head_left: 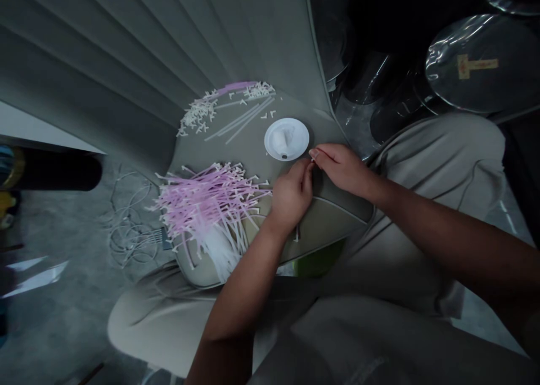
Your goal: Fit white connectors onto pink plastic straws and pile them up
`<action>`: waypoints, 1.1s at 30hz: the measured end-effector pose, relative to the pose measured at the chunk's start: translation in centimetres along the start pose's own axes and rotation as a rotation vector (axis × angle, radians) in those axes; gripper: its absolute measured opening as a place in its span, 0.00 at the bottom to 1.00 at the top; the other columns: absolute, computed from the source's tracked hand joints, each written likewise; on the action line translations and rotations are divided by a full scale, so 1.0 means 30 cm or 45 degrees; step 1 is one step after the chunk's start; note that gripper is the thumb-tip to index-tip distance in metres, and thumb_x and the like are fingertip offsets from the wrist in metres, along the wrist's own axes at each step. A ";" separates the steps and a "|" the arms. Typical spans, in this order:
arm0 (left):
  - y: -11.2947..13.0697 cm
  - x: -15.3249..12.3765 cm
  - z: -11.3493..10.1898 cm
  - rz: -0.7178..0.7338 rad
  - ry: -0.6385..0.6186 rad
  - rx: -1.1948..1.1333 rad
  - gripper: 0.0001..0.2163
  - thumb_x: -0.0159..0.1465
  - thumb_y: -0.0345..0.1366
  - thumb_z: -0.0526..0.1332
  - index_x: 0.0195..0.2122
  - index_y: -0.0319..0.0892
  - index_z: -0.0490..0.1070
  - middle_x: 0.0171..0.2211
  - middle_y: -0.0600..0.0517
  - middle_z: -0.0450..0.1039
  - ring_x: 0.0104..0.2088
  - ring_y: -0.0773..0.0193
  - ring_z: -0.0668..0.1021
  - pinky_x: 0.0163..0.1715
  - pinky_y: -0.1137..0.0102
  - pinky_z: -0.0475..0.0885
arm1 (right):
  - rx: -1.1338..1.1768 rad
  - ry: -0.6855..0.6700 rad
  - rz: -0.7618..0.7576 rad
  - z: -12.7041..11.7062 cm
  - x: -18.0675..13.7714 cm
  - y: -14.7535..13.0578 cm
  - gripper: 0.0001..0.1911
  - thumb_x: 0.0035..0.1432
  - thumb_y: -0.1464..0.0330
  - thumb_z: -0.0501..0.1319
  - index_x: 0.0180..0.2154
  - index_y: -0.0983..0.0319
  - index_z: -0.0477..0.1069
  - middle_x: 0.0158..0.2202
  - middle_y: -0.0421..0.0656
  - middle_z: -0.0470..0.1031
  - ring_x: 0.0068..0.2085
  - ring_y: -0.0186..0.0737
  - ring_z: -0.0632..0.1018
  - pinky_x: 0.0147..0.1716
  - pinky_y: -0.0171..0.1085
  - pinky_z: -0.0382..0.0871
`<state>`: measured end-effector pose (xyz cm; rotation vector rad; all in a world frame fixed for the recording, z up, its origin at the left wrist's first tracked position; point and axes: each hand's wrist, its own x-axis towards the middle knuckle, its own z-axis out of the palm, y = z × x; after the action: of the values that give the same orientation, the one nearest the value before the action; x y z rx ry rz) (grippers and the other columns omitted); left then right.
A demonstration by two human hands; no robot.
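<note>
My left hand (291, 193) and my right hand (341, 168) meet fingertip to fingertip over a grey-green board (333, 216) lying on my lap. Both are pinched shut on something small that I cannot make out; a thin white piece hangs below my left hand. A heap of pink and white thin tubes (206, 205) with small T-shaped ends lies left of my left hand. A round white dish (287, 139) holding a white lump sits just beyond my hands.
Small white T-shaped connectors (198, 117) and a few long tubes (244, 117) lie at the board's far edge. Loose white wire (129, 227) coils on the floor at left. Shiny plastic-wrapped round things (476, 64) stand at the upper right. A corrugated grey wall rises behind.
</note>
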<state>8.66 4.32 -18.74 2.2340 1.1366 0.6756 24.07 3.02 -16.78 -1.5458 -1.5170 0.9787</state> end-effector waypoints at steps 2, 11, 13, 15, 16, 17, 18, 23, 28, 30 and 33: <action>0.000 0.000 -0.001 -0.006 -0.002 -0.013 0.15 0.71 0.38 0.47 0.44 0.40 0.72 0.37 0.47 0.78 0.35 0.63 0.77 0.36 0.69 0.69 | 0.006 -0.007 -0.001 0.000 0.001 0.002 0.18 0.65 0.62 0.50 0.23 0.60 0.55 0.22 0.35 0.57 0.26 0.31 0.59 0.28 0.35 0.52; 0.003 0.003 -0.009 -0.014 0.002 -0.070 0.14 0.71 0.38 0.48 0.43 0.40 0.72 0.36 0.48 0.77 0.34 0.64 0.77 0.35 0.70 0.68 | -0.021 0.005 -0.001 0.002 0.000 0.006 0.18 0.65 0.61 0.50 0.22 0.60 0.56 0.21 0.35 0.58 0.26 0.32 0.60 0.28 0.36 0.52; 0.003 0.003 -0.010 -0.009 0.004 -0.070 0.14 0.71 0.38 0.48 0.43 0.40 0.72 0.36 0.47 0.77 0.35 0.64 0.77 0.35 0.69 0.69 | -0.026 0.006 0.004 0.002 -0.001 0.005 0.18 0.65 0.62 0.50 0.23 0.60 0.56 0.21 0.36 0.58 0.26 0.32 0.60 0.28 0.36 0.52; 0.003 0.003 -0.009 -0.002 0.009 -0.069 0.14 0.71 0.38 0.48 0.42 0.40 0.72 0.36 0.47 0.78 0.35 0.64 0.77 0.35 0.69 0.69 | -0.031 0.003 0.007 0.003 -0.001 0.005 0.18 0.65 0.62 0.50 0.23 0.60 0.56 0.21 0.35 0.59 0.26 0.31 0.60 0.28 0.36 0.51; 0.002 0.002 -0.009 -0.001 0.011 -0.068 0.14 0.71 0.38 0.48 0.42 0.40 0.72 0.36 0.47 0.78 0.35 0.64 0.77 0.35 0.70 0.69 | -0.032 0.001 0.008 0.003 -0.001 0.005 0.18 0.65 0.61 0.50 0.23 0.60 0.56 0.22 0.35 0.59 0.26 0.31 0.60 0.28 0.36 0.51; 0.002 0.002 -0.009 -0.002 0.012 -0.066 0.14 0.71 0.38 0.48 0.43 0.40 0.72 0.36 0.48 0.78 0.35 0.64 0.77 0.35 0.70 0.69 | -0.033 0.000 0.009 0.004 -0.002 0.006 0.19 0.65 0.61 0.50 0.23 0.60 0.56 0.22 0.36 0.59 0.26 0.31 0.61 0.28 0.36 0.51; 0.002 0.002 -0.008 -0.005 0.012 -0.063 0.14 0.71 0.38 0.48 0.42 0.40 0.72 0.36 0.48 0.78 0.35 0.64 0.77 0.35 0.70 0.68 | -0.033 0.000 0.009 0.005 -0.002 0.007 0.19 0.65 0.61 0.49 0.23 0.60 0.56 0.22 0.35 0.59 0.26 0.31 0.61 0.28 0.36 0.51; 0.004 0.003 -0.007 -0.007 0.007 -0.033 0.15 0.71 0.39 0.47 0.43 0.40 0.72 0.37 0.46 0.78 0.35 0.63 0.78 0.35 0.70 0.68 | -0.049 0.023 0.005 0.008 -0.001 0.007 0.19 0.65 0.61 0.49 0.23 0.60 0.56 0.22 0.36 0.58 0.26 0.31 0.60 0.28 0.36 0.50; 0.004 0.004 -0.006 0.011 -0.004 -0.005 0.15 0.71 0.38 0.47 0.42 0.40 0.72 0.35 0.47 0.77 0.33 0.64 0.77 0.33 0.70 0.67 | -0.068 0.043 0.016 0.013 0.000 0.006 0.19 0.65 0.62 0.50 0.23 0.60 0.56 0.21 0.35 0.58 0.26 0.31 0.60 0.28 0.36 0.50; 0.003 0.003 -0.004 0.011 -0.005 0.012 0.15 0.71 0.39 0.47 0.41 0.40 0.72 0.34 0.47 0.77 0.32 0.64 0.76 0.32 0.70 0.66 | -0.073 0.041 0.006 0.014 0.000 0.008 0.19 0.65 0.62 0.50 0.23 0.60 0.56 0.21 0.36 0.58 0.26 0.31 0.60 0.28 0.36 0.50; 0.000 0.002 -0.001 0.001 0.002 0.026 0.15 0.71 0.39 0.46 0.41 0.40 0.72 0.34 0.47 0.77 0.32 0.64 0.76 0.32 0.70 0.66 | -0.072 0.029 -0.007 0.011 0.001 0.010 0.19 0.65 0.62 0.50 0.23 0.60 0.56 0.21 0.36 0.58 0.26 0.32 0.60 0.28 0.36 0.50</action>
<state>8.68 4.38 -18.72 2.2512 1.1481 0.6692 23.89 3.04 -17.20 -1.5865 -1.5439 0.9193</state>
